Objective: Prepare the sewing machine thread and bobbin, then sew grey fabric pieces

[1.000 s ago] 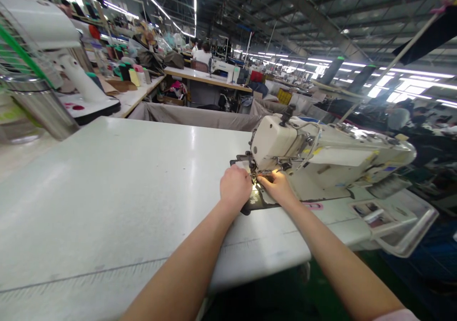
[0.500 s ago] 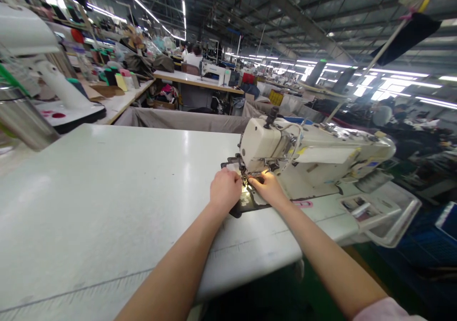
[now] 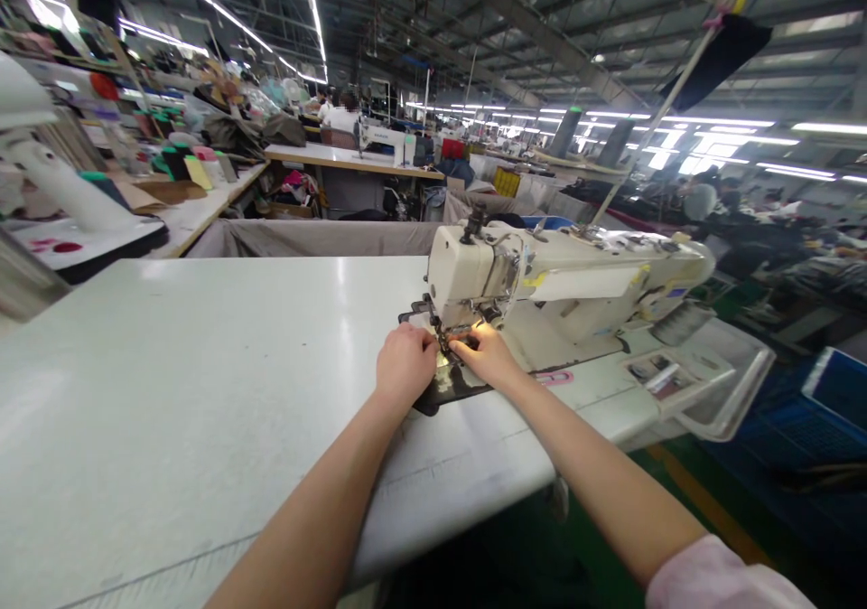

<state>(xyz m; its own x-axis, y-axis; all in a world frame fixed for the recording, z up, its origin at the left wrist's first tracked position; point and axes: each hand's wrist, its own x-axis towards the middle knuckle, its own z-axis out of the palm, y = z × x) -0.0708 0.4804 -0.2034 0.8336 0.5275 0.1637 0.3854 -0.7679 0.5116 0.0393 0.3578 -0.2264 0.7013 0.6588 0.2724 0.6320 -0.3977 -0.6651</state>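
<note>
Just below frame centre, left hand [image 3: 406,365] and right hand [image 3: 490,356] are curled at the sewing machine [image 3: 461,270] — anything held cannot be told; either could be needle-pricked if it started.

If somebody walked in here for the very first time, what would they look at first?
Probably the big cream sewing machine, right of the middle on the pale table, with the person's left grip and right grip close together at its needle end, by a small yellow glow. Next might come the long, bright ceiling lights overhead, then the blue crate at the lower right.
</note>
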